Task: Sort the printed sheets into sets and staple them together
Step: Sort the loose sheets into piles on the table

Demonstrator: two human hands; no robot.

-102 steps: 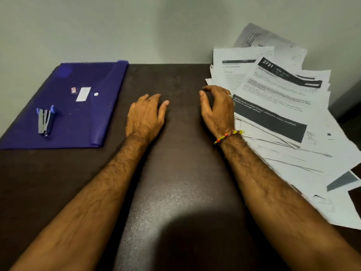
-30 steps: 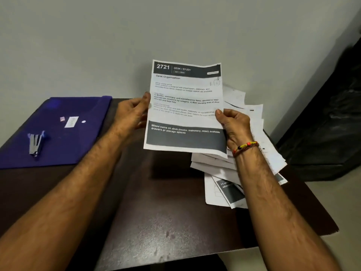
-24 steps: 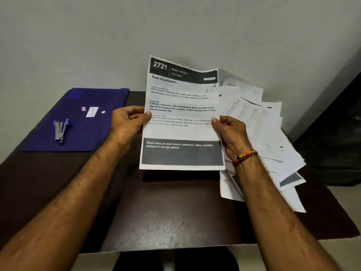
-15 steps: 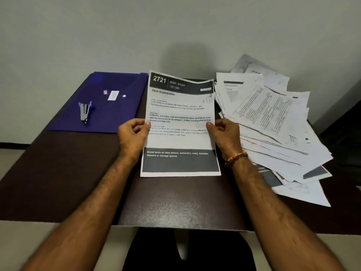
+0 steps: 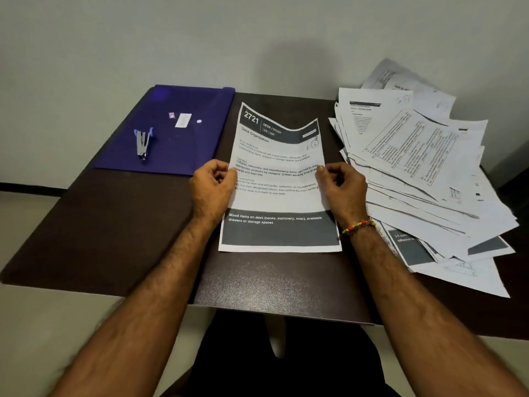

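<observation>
Papers are lying in a loose, fanned heap of printed sheets along the right side of the frame, some corners hanging past the right edge of the worktop. At upper left a blue plastic folder is lying flat, and a small stapler is resting on it, near its left side, with a white label just above and to the right. Nothing is standing between the hands and the heap or the folder.

Dark brown and faintly speckled, the worktop is butting against a plain pale wall; pale floor is showing at lower left.

Both forearms are reaching in from the bottom of the frame. A single printed sheet headed "2721" is sitting in the centre, its lower part lying on the worktop and its top edge sagging in the middle. The left hand is pinching its left edge, and the right hand, wearing a beaded wristband, is pinching its right edge.
</observation>
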